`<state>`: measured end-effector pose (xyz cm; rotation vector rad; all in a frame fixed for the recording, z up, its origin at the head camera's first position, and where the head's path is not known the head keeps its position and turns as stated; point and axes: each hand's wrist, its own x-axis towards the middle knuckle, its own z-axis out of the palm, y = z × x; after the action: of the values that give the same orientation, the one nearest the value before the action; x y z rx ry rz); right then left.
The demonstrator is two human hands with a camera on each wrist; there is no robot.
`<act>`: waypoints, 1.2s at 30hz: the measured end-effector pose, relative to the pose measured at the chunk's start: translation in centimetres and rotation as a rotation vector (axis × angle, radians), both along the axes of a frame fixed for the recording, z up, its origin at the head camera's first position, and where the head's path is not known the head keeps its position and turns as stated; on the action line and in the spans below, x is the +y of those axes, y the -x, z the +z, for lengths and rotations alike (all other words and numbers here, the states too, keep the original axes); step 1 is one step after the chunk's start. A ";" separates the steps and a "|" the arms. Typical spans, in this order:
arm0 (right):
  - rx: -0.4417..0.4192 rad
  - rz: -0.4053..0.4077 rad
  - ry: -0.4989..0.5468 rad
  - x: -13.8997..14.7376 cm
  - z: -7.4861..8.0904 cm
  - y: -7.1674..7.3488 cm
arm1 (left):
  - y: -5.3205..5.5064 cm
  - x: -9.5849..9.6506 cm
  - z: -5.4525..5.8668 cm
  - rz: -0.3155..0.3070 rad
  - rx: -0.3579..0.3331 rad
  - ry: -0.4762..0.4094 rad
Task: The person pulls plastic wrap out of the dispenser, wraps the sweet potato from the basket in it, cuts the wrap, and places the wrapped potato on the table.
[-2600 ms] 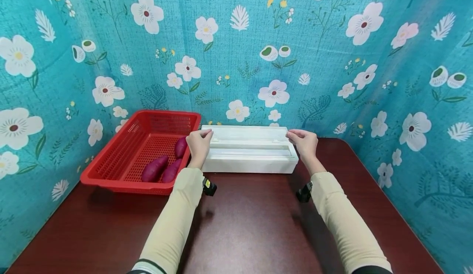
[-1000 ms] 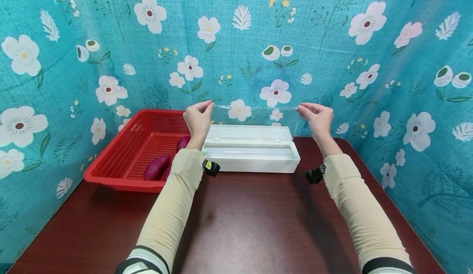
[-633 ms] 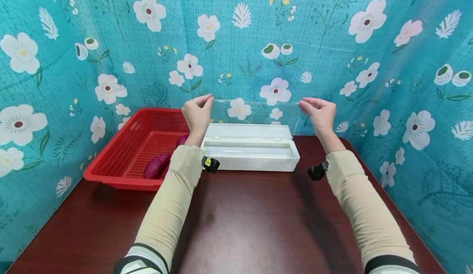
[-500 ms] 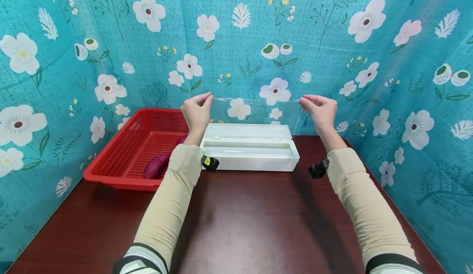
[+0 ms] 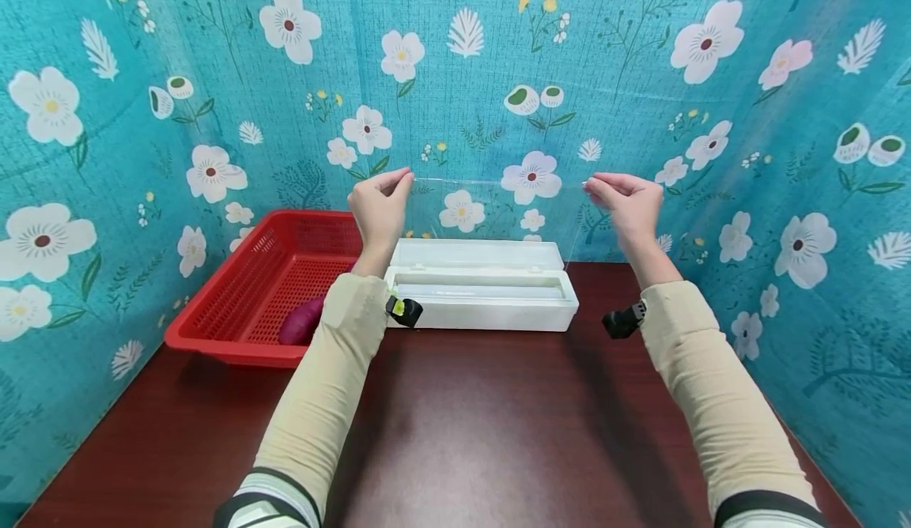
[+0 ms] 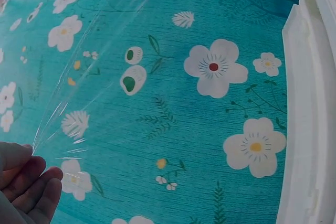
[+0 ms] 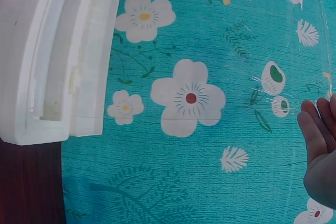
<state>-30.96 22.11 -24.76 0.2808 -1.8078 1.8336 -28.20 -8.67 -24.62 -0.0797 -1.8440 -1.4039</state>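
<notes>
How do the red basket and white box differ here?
The red basket has perforated walls; the white box has a plain front. The basket shows no lid; the box's lid stands open. The basket holds a purple sweet potato, the box a pale roll. Both rest on the table.

Left sleeve [image 5: 327, 374]: beige cloth, lightly creased, with a wide cuff.
Right sleeve [image 5: 719, 390]: matching beige, more wrinkled on my feed.
Left elbow trim [image 5: 283, 477]: dark bands alternated with pale cloth.
Right elbow trim [image 5: 765, 503]: I saw one broad dark band.
Left camera [image 5: 406, 312]: small black block, yellow-green patch.
Right camera [image 5: 624, 322]: black block, details too small for me to read.
Left hand [image 5: 379, 213], right hand [image 5: 633, 210]: both were bare.
</notes>
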 end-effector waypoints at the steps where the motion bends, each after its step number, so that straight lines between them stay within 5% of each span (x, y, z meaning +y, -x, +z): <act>1: 0.006 0.000 0.001 0.0 0.1 -0.1 | -0.1 0.0 0.1 -0.003 -0.001 -0.002; 26: 0.128 0.113 0.120 0.9 2.9 -2.1 | -2.8 0.4 3.2 -0.058 0.133 0.031; 36: 0.181 0.170 0.111 1.4 3.5 -4.0 | -4.7 -0.1 3.6 -0.112 0.121 0.050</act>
<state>-27.00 23.56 -21.24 0.5544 -1.5946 1.9470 -23.49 -8.78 -21.00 -0.2906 -1.7974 -1.3975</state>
